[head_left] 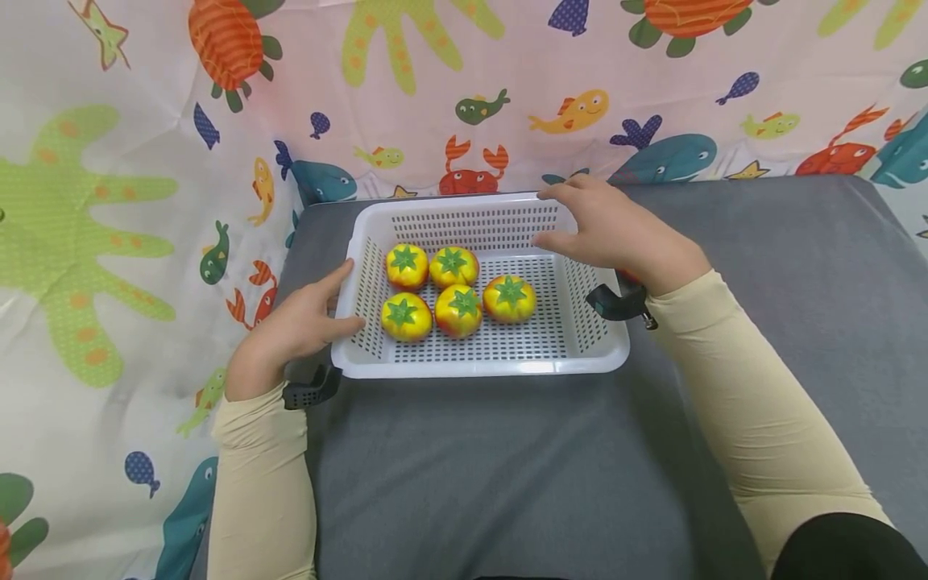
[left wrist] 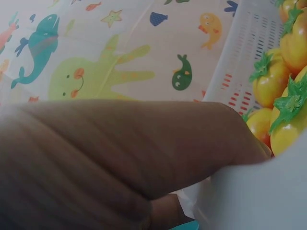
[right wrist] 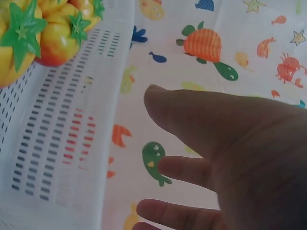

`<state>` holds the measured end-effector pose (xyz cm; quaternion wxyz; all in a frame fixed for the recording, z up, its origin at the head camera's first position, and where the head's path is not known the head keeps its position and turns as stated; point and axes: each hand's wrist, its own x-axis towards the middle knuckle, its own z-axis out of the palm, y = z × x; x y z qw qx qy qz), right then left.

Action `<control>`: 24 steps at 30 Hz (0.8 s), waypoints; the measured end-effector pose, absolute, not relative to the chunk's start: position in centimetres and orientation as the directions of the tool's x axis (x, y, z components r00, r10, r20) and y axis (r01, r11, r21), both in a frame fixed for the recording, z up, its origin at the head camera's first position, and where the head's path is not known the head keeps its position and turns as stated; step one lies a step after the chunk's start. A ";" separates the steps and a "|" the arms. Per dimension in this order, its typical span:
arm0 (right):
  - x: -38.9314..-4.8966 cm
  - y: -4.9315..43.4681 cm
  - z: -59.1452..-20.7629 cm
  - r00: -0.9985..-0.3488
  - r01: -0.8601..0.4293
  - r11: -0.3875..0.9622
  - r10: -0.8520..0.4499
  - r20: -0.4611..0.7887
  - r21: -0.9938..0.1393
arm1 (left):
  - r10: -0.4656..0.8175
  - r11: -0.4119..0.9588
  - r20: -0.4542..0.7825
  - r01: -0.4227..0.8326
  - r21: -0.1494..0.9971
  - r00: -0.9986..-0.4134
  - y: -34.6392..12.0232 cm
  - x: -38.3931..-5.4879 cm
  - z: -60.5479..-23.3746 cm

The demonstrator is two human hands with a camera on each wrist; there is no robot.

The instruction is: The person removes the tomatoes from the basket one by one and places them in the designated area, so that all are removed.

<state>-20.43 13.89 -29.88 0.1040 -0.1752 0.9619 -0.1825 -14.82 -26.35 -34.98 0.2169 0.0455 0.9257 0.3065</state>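
Note:
A white plastic basket point(head_left: 478, 369) with slotted walls lies lengthwise across the grey table in the head view. Several yellow-and-red tomato-like fruits point(head_left: 510, 299) with green star-shaped tops sit in its left and middle part. My left hand point(head_left: 290, 326) holds the basket's left end. Its thumb point(left wrist: 192, 139) crosses over the rim in the left wrist view, and the other fingers are mostly hidden outside the wall. Above the far right corner is my right hand point(head_left: 616, 229), fingers spread and nothing in them. The right wrist view shows it apart from the basket wall point(right wrist: 53, 143).
Grey cloth covers the table point(head_left: 493, 459), which extends in front of the basket and to its right. A curtain point(head_left: 413, 121) printed with sea animals hangs along the back and left. Each wrist wears a black camera mount point(head_left: 313, 389).

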 end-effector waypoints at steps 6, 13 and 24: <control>-20.4 13.1 -30.6 -0.891 -0.306 0.860 -0.410 -0.194 -0.408 | 0.215 0.812 -0.374 -0.047 0.581 -0.902 -26.3 -14.8 -34.9; -20.4 11.8 -31.3 -0.858 -0.351 0.834 -0.469 -0.212 -0.426 | 0.210 0.814 -0.379 -0.053 0.578 -0.901 -26.3 -14.8 -34.9; -20.7 10.6 -32.9 -0.833 -0.379 0.832 -0.497 -0.241 -0.405 | 0.205 0.811 -0.387 -0.065 0.581 -0.899 -26.1 -14.8 -34.8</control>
